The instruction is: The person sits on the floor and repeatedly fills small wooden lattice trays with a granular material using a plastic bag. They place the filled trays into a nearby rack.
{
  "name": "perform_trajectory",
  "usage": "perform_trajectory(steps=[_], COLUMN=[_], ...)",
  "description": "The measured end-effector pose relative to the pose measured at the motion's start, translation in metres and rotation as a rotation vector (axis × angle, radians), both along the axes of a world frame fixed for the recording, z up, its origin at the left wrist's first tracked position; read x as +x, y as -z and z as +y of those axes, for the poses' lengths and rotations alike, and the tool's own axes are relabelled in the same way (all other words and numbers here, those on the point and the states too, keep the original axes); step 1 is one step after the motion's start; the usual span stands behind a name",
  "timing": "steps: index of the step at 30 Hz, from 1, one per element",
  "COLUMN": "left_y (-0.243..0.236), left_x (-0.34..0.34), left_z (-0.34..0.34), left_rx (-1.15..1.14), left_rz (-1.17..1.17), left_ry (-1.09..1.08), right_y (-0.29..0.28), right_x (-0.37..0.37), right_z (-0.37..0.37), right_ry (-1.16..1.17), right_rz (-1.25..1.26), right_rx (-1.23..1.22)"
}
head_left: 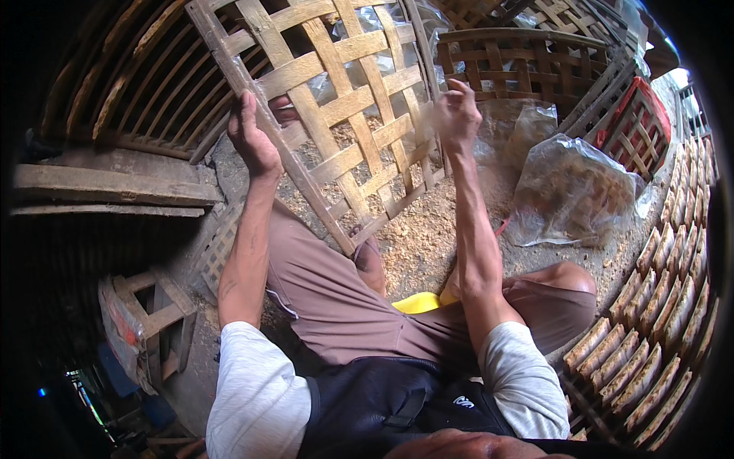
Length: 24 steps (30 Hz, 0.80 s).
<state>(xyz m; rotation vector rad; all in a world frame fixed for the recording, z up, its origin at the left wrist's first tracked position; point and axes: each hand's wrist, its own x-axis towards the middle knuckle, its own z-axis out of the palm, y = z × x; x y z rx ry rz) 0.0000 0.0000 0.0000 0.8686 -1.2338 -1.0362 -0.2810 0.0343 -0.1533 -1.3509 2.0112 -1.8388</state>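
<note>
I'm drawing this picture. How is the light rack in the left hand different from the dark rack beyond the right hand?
The light rack is woven in pale tan, the dark rack in deeper brown. The left hand holds the light rack, not the dark rack. Both are woven criss-cross with gaps.

tan woven-slat rectangular wooden frame (348,105): top cut off by upper edge | bare left hand (252,141): fingers partly hidden behind frame's left rail | bare right hand (459,118), beside frame's right rail: blurred, contact unclear | bright yellow smooth object (417,303), below frame: partly hidden by leg, kind unclear | crumpled clear plastic bag (573,195), right of frame: contents unclear
</note>
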Motion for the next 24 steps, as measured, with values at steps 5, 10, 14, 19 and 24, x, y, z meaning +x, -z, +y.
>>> perform_trajectory(steps=[5, 10, 14, 19, 24], left_y=[0.007, 0.023, 0.028, 0.018, 0.026], left_x=[0.012, 0.026, 0.042, 0.027, 0.038], left_z=[-0.017, -0.032, -0.041, -0.035, -0.047], left_rx=[0.059, 0.098, 0.144, 0.128, 0.136], left_rz=[0.086, 0.241, 0.270, 0.264, 0.292], left_ry=[-0.032, -0.062, -0.071, -0.106, -0.078], right_y=[0.011, 0.043, 0.039, 0.049, 0.018], right_x=[-0.029, -0.063, -0.068, -0.078, -0.046], right_z=[0.008, 0.028, 0.039, 0.030, 0.019], right_ry=[0.075, -0.048, -0.138, -0.291, -0.251], right_rz=[-0.229, -0.139, -0.191, -0.311, -0.086], right_rx=[-0.107, 0.097, 0.265, 0.105, -0.023])
